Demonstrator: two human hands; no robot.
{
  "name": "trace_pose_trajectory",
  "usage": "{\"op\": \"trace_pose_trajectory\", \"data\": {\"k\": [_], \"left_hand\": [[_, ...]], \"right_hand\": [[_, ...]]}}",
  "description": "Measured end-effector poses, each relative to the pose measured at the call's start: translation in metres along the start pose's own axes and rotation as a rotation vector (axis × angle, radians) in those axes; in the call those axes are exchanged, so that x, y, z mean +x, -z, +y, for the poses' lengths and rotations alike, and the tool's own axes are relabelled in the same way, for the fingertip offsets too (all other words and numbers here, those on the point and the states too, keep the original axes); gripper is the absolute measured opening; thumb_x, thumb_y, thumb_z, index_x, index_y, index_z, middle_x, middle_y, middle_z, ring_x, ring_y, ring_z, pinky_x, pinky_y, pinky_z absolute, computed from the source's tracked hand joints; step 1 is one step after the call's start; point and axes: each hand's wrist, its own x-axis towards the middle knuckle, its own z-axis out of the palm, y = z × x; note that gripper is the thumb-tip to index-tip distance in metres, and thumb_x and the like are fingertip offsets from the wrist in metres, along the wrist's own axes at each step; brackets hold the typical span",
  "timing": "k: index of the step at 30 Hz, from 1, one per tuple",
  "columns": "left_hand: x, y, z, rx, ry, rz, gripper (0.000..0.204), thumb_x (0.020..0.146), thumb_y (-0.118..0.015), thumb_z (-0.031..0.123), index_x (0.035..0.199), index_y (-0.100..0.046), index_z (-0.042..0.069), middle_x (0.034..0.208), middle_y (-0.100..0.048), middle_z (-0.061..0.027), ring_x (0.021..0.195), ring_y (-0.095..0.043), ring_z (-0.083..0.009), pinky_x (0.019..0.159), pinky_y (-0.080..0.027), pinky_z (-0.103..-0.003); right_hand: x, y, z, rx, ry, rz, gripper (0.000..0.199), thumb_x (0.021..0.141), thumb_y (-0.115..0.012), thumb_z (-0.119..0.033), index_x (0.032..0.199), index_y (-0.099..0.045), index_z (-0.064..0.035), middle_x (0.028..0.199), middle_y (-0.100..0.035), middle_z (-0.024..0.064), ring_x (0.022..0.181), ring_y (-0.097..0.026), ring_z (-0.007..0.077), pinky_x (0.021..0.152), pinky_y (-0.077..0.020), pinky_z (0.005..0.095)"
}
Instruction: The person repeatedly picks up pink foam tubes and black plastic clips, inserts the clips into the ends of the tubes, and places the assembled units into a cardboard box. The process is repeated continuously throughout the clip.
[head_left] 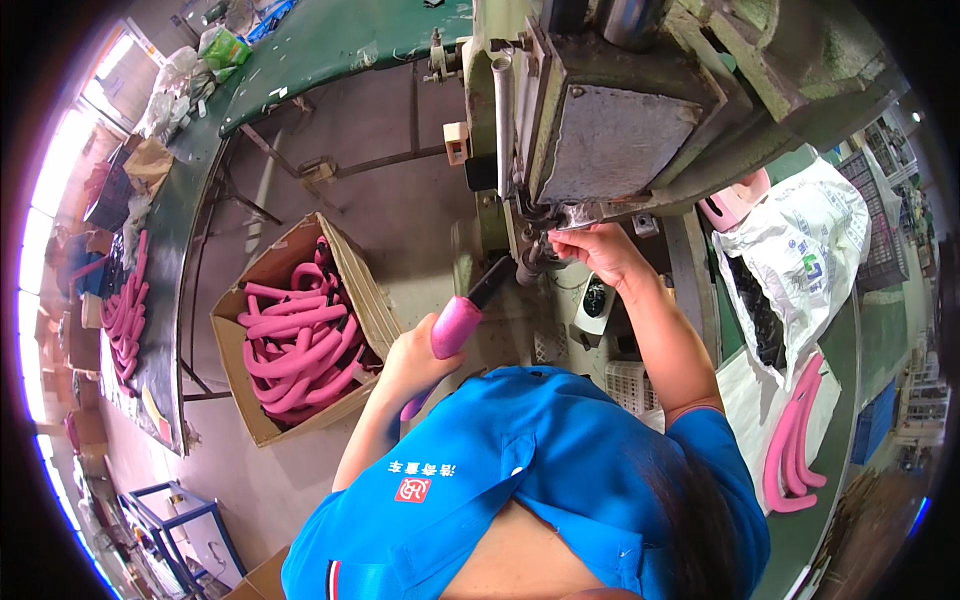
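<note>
My left hand (410, 355) is wrapped round a pink tube (457, 325) with a narrower black end (491, 284). The tube is tilted, its black end pointing up and right toward the lower part of a heavy green machine (620, 145). Under the machine's head, my right hand (607, 254) is closed, thumb and fingers pinched together beside the small metal tooling (578, 215). Whatever those fingers hold is too small to make out. A gap separates the tube's black end from my right hand.
To the left stands an open cardboard box (232, 385) full of bent pink tubes (300, 345). At right, a white sack (815, 235) holds black pieces (755, 310), with several pink tubes (790, 450) lying below it. A green table (345, 45) stretches behind the machine.
</note>
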Motion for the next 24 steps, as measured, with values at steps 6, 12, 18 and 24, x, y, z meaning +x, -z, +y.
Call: {"op": "trace_pose_trajectory", "data": {"k": [6,12,18,24], "left_hand": [[-0.011,-0.007,0.014,-0.042,0.034,0.017,0.040,0.069,-0.070,0.027,0.097,-0.052,0.004,0.081,-0.062,-0.0221,0.081,-0.061,-0.0414,0.073,-0.048,-0.046],[-0.023,-0.019,0.045,0.003,-0.097,-0.144,0.040,0.071,-0.071,0.028,0.098,-0.053,0.004,0.085,-0.063,-0.0233,0.084,-0.061,-0.0417,0.071,-0.048,-0.047],[-0.023,-0.068,0.059,0.016,-0.441,-0.187,0.034,0.069,-0.071,0.027,0.092,-0.055,0.007,0.084,-0.065,-0.0159,0.078,-0.062,-0.0378,0.068,-0.050,-0.045],[-0.009,-0.079,0.093,0.166,-0.707,-0.276,0.027,0.070,-0.066,0.025,0.087,-0.055,0.008,0.071,-0.063,-0.0128,0.068,-0.062,-0.0342,0.061,-0.049,-0.044]], "right_hand": [[0.006,-0.010,0.011,0.007,-0.017,0.001,0.012,0.082,-0.068,-0.014,0.085,-0.064,-0.0034,0.074,-0.064,0.0049,0.067,-0.061,0.0120,0.064,-0.0502,0.0248],[-0.021,0.005,0.018,-0.180,0.096,0.106,0.029,0.095,-0.050,-0.033,0.100,-0.057,-0.0054,0.078,-0.057,0.0028,0.071,-0.053,0.0100,0.064,-0.0431,0.0221],[-0.124,-0.032,0.016,-0.336,0.010,-0.395,0.048,0.099,-0.035,-0.046,0.099,-0.058,-0.0045,0.095,-0.060,0.0049,0.093,-0.056,0.0124,0.082,-0.0446,0.0267],[-0.174,-0.026,0.025,-0.257,-0.057,-0.068,0.054,0.100,-0.029,-0.046,0.092,-0.060,-0.0018,0.084,-0.061,0.0059,0.088,-0.058,0.0131,0.081,-0.0464,0.0276]]}}
